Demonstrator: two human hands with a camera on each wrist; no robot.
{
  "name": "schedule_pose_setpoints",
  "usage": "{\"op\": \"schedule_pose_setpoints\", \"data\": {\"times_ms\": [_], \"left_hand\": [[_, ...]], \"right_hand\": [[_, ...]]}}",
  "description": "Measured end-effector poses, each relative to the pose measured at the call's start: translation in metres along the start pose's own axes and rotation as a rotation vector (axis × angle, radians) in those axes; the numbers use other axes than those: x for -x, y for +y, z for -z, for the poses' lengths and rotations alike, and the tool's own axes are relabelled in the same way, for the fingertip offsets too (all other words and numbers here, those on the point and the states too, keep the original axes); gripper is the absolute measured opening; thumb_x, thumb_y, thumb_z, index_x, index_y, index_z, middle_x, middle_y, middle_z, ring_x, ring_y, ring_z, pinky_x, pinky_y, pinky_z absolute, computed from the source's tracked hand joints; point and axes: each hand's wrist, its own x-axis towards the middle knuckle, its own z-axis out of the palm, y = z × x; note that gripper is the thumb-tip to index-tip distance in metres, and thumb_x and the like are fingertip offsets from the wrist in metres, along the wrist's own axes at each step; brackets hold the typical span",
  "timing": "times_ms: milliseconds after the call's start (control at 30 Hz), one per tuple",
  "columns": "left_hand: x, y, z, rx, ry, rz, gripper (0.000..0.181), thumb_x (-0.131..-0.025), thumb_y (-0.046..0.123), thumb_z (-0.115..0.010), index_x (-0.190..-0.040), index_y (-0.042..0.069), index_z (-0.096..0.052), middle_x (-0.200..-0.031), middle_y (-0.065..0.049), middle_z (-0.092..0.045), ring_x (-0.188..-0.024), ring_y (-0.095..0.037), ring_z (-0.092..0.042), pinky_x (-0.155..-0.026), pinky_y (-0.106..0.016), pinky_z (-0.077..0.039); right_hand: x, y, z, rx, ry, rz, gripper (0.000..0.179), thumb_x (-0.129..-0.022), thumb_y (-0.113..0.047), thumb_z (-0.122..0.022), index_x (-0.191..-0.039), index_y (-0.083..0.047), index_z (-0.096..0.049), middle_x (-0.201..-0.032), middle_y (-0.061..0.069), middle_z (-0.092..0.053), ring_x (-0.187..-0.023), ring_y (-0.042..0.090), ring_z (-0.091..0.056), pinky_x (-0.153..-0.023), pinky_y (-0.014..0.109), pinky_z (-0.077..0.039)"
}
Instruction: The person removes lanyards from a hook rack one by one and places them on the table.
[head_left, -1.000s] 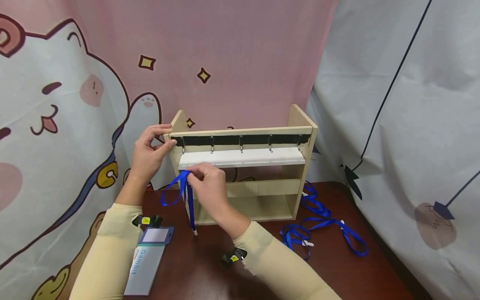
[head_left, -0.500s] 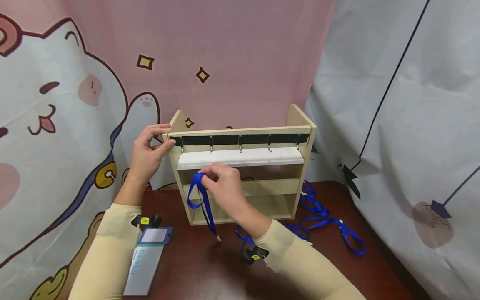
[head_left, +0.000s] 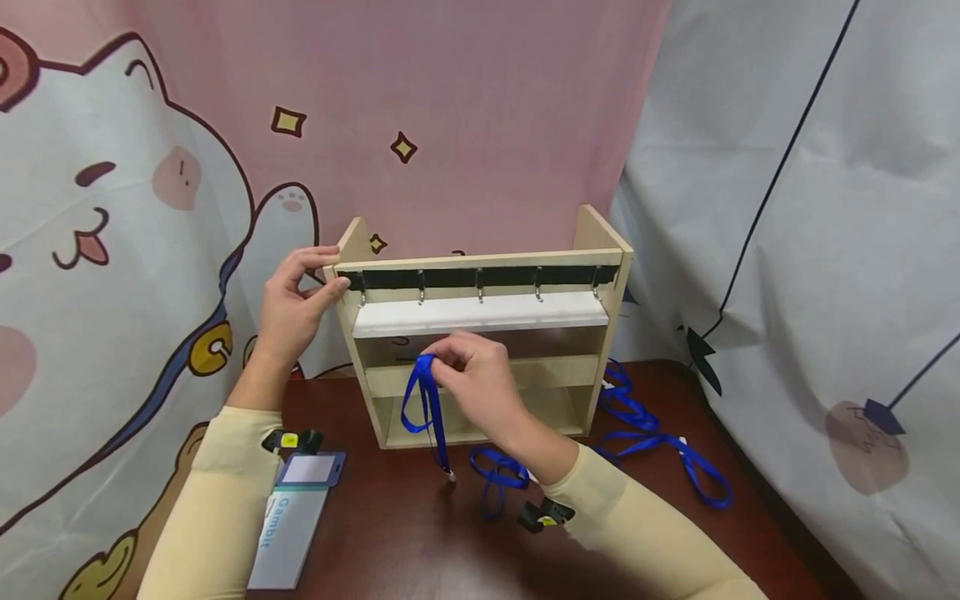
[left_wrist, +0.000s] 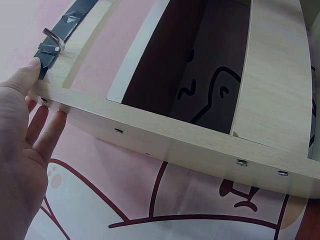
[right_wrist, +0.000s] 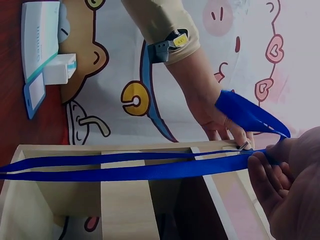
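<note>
My left hand point(head_left: 291, 308) holds the upper left corner of a light wooden rack point(head_left: 487, 373). In the left wrist view its thumb point(left_wrist: 31, 74) presses the front by the black strip and its fingers lie against the side panel. My right hand point(head_left: 480, 379) pinches a blue lanyard point(head_left: 433, 408) near its folded top, in front of the rack's lower opening. The lanyard hangs in a loop, its metal clip point(head_left: 452, 477) at the bottom. Several metal hooks point(head_left: 480, 287) line the black strip point(head_left: 450, 278); no lanyard hangs on them. Below them runs a white ledge point(head_left: 480, 315).
More blue lanyards point(head_left: 630, 410) lie on the dark red table point(head_left: 405, 542) right of the rack, one point(head_left: 498, 471) close by my right wrist. At the left is a white box point(head_left: 288, 533) marked Gambit, with a blue badge holder point(head_left: 311, 469) on its far end.
My right hand has moved right and slightly down with the lanyard, away from the rack's left side to the front of its lower opening. The left hand keeps its hold.
</note>
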Motion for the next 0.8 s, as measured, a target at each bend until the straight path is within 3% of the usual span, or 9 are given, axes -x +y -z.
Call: {"op": "schedule_pose_setpoints", "data": {"times_ms": [167,533,800], "left_hand": [[0.002,0.015,-0.001,0.000,-0.002,0.003,0.031,-0.102,-0.004,-0.077,-0.132,-0.005,-0.072,-0.147,-0.016,-0.064,-0.125,-0.014,-0.060,-0.088,-0.012,-0.059],[0.003,0.018,-0.001,0.007,-0.007,0.012,0.030,-0.103,-0.002,-0.076,-0.133,-0.005,-0.072,-0.148,-0.015,-0.064,-0.123,-0.014,-0.060,-0.087,-0.013,-0.059],[0.004,0.020,-0.001,0.016,-0.004,0.019,0.030,-0.103,-0.003,-0.076,-0.132,-0.006,-0.071,-0.147,-0.016,-0.064,-0.123,-0.013,-0.060,-0.087,-0.013,-0.059]], "right_hand": [[0.005,0.003,0.007,0.000,-0.004,0.008,0.017,-0.098,0.002,-0.077,-0.098,-0.013,-0.086,-0.084,-0.009,-0.072,-0.068,0.010,-0.064,-0.056,0.023,-0.052],[0.010,0.003,0.021,-0.050,0.013,-0.032,0.020,-0.098,0.002,-0.076,-0.098,-0.014,-0.087,-0.086,-0.006,-0.075,-0.070,0.015,-0.069,-0.059,0.025,-0.057],[0.019,0.013,0.013,-0.079,-0.002,-0.076,0.023,-0.099,0.004,-0.073,-0.101,-0.015,-0.087,-0.083,-0.005,-0.075,-0.070,0.015,-0.069,-0.060,0.025,-0.057]]}}
